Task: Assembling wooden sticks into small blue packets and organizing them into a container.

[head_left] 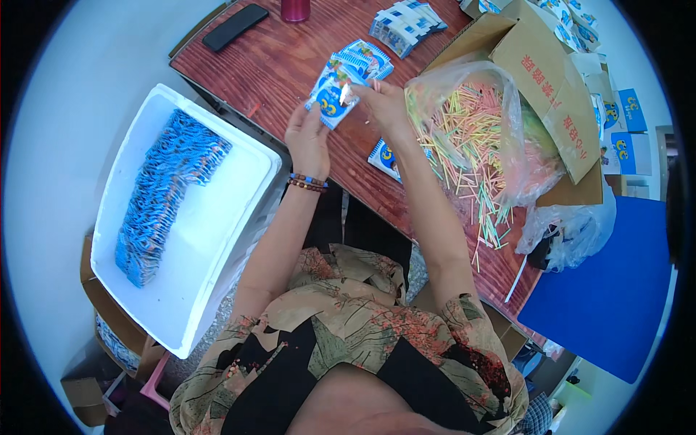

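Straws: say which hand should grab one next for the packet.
Right, probably. The right hand pinches the packet beside the bag of straws on that side; the left hand supports the packet from below, farther from the bag.

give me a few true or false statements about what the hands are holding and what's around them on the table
1. Both hands hold the same small blue and white packet. True: the left hand grips its lower edge and the right hand its upper right side.
2. The white foam box is filled with coloured straws. False: it holds a row of blue packets; the coloured straws lie in a clear plastic bag on the wooden table.
3. The left wrist wears beaded bracelets. True.
4. The black phone lies inside the cardboard box. False: it lies on the table's far left corner.
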